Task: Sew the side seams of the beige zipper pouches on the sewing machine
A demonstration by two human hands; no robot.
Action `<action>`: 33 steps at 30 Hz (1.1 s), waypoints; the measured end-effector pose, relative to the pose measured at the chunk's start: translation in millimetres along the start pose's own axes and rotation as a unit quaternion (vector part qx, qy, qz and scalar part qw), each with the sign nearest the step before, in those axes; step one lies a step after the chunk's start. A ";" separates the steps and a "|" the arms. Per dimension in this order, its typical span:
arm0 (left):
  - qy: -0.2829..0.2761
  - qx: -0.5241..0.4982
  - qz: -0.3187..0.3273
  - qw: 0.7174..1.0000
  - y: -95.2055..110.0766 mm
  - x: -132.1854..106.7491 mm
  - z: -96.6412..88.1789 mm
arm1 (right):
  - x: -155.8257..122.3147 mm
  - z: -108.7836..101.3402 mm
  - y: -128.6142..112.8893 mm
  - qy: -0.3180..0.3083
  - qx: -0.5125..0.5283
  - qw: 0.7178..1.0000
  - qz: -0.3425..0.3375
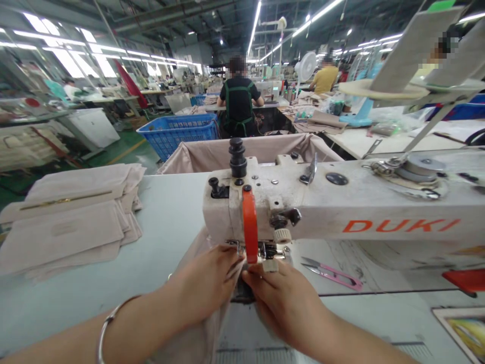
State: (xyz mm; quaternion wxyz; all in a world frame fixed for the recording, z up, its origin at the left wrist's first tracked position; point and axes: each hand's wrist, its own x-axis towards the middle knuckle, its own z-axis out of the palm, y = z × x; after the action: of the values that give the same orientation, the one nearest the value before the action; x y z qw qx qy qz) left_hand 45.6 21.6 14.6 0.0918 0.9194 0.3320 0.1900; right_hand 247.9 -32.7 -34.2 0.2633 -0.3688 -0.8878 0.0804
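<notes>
A white sewing machine (314, 189) with an orange guard (250, 225) stands before me, both my hands at its needle area. My left hand (206, 283), a silver bangle on its wrist, is closed on pinkish-beige fabric (195, 341) that hangs down below it and also shows behind the fingers. Close by on the right, my right hand (286, 298) has its fingers curled together beside the presser foot, at the fabric's edge. The fingertips and the needle are partly hidden. Pink-handled thread snips (335, 274) lie on the machine bed, to the right of this hand.
Stacked beige fabric pieces (71, 217), one with a brass-coloured zipper, lie on the table (162, 212) at left. Behind the machine are a fabric-lined bin (212, 154) and a blue basket (182, 129). Thread cones (415, 48) stand at upper right. A person (238, 101) sits ahead, facing away.
</notes>
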 end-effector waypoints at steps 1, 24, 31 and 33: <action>-0.015 -0.017 -0.008 1.000 0.5 0.6 -2.1 | 0.1 0.6 -1.7 -0.017 -0.005 1.000 -0.010; -0.038 -0.002 -0.102 0.994 29.0 -16.3 10.4 | -3.2 -17.5 -0.2 -0.063 -0.017 0.997 0.029; -0.020 0.229 0.123 0.966 34.5 -90.2 20.7 | -35.5 10.3 -22.5 0.081 -0.038 0.993 -0.072; 0.000 0.207 0.147 0.967 39.6 -103.7 23.0 | -51.2 24.2 -34.1 0.132 0.002 0.991 -0.008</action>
State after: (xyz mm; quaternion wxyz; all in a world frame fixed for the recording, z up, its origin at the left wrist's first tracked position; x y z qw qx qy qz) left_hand 4.5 -76.5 -24.6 -0.1294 0.9570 0.2255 0.1285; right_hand 244.4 -91.6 -64.2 0.3798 -0.3688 -0.8478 0.0306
